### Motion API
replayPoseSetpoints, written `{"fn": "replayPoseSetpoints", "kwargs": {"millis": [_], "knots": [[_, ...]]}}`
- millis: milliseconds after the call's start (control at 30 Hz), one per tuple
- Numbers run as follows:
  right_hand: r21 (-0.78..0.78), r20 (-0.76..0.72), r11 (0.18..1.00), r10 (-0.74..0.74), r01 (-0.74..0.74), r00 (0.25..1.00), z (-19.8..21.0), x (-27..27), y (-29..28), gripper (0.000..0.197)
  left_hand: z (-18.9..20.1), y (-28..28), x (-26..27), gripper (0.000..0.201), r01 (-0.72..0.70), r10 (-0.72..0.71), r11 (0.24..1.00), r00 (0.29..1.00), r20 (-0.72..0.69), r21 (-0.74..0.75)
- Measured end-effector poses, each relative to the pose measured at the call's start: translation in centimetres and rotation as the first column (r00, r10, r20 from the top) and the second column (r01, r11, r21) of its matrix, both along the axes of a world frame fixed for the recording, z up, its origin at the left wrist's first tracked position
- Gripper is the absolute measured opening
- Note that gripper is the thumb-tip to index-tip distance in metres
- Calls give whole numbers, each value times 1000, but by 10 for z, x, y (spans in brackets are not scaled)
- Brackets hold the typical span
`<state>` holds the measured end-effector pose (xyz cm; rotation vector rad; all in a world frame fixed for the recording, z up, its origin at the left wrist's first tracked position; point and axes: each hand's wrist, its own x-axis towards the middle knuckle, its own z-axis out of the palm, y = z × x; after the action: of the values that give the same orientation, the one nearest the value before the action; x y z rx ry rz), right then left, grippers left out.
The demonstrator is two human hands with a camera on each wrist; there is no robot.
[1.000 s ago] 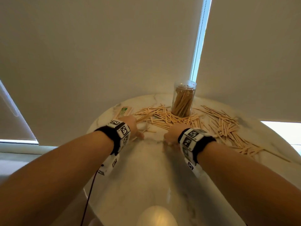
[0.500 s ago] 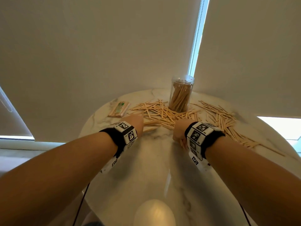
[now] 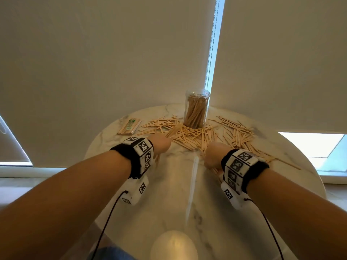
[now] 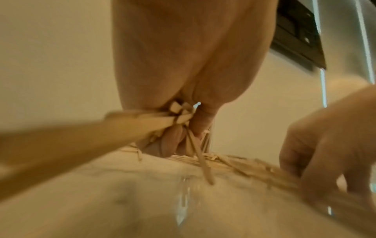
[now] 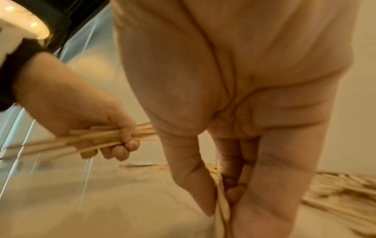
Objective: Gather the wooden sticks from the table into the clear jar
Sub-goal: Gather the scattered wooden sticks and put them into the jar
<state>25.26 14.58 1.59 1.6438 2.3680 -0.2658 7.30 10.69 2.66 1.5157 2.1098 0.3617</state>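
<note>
A clear jar [image 3: 196, 109], largely filled with upright wooden sticks, stands at the far side of the round marble table [image 3: 187, 194]. Loose wooden sticks [image 3: 195, 136] lie scattered around its base and out to the right. My left hand [image 3: 161, 144] grips a bundle of sticks [image 5: 85, 140] just above the table, left of the pile. My right hand [image 3: 214, 155] pinches a few sticks [image 5: 222, 209] between thumb and fingers at the pile's near edge. The left wrist view shows the left hand's bundle [image 4: 142, 120] up close.
A wrapped packet of sticks [image 3: 129, 126] lies at the table's far left. Pale roller blinds hang right behind the table, with a bright gap and a bead chain [image 3: 212, 44] behind the jar. Bare marble lies between my forearms.
Both hands have lifted slightly from the pile's near edge and drawn a little apart, each now holding sticks. The head view has shifted, so the table sits lower in frame.
</note>
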Motion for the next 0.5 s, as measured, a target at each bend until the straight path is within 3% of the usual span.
{"fn": "replayPoseSetpoints", "kwargs": {"millis": [33,100,167,233,300,367,433,500], "knots": [[-40,-96,999,-32,28,995,-1,6,2,18,0,2,0,31,-79,76,997,979,190,11],[-160,-300,983,-137,92,944,0,17,5,13,-1,4,4,17,-230,205,973,837,508,-13],[-254,-449,960,-228,121,864,4,25,5,6,-3,5,10,11,-300,235,954,697,677,-21],[-310,-579,945,-276,106,767,9,28,4,7,-7,11,17,11,-304,191,953,640,744,16],[-363,-707,927,-336,89,622,16,28,2,9,-12,18,26,16,-272,127,960,643,756,69],[-394,-793,919,-352,23,497,24,24,2,11,-15,25,34,42,-214,50,970,651,757,119],[-381,-845,923,-327,-48,424,29,16,4,12,-16,32,41,65,-110,-78,976,633,771,190],[-351,-886,933,-302,-83,352,31,6,8,15,-16,39,45,59,-58,-189,963,552,812,264]]}}
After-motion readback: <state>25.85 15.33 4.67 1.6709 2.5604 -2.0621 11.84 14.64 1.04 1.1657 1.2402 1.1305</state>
